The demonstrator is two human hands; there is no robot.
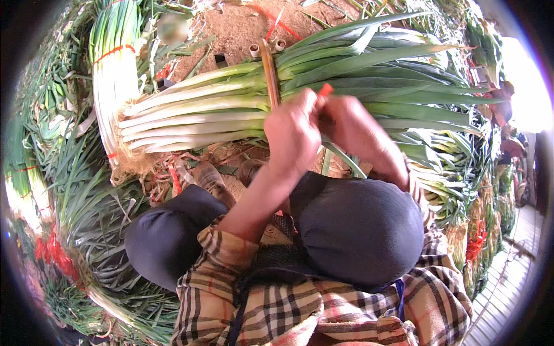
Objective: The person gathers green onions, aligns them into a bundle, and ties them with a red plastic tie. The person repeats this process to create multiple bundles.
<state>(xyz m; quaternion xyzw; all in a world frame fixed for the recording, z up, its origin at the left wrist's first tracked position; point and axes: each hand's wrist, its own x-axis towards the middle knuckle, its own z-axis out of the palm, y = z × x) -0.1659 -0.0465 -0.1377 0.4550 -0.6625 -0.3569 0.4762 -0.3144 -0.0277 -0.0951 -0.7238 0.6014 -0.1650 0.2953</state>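
A bundle of long green onions [207, 112] lies across in front of me, white stems and roots at the left, green leaves at the right. A brown band [270, 75] runs over its middle, just left of my hands. My left hand [294, 125] is closed at the near side of the band. Against it is my right hand [342, 114], blurred, its fingers bent. A short end of red tape [325, 90] sticks up between the two hands; both seem to grip it, though the fingertips are largely hidden.
A bundle tied with red tape [114, 65] stands at the upper left, touching the roots. Two short tube ends [280, 44] show behind the onions. Loose leaves [82, 181] are heaped at left. More onions [437, 173] lie at right. My knees [359, 229] are below my hands.
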